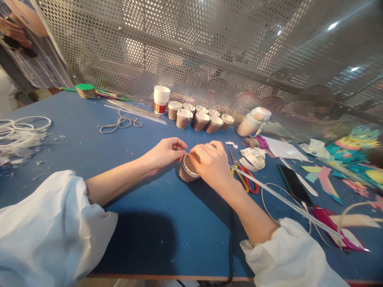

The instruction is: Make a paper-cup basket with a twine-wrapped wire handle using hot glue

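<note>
A small brown-wrapped paper cup lies tilted on the blue table, its mouth toward me. My right hand is curled over the cup's right side and rim, gripping it. My left hand pinches at the cup's upper left edge with closed fingertips; what they pinch is too small to name. Both sleeves are white.
Several brown-wrapped cups and a stack of white cups stand at the back by a perforated metal screen. Red-handled scissors, a glue stick, a dark phone, coloured paper scraps, twine, white rings lie around.
</note>
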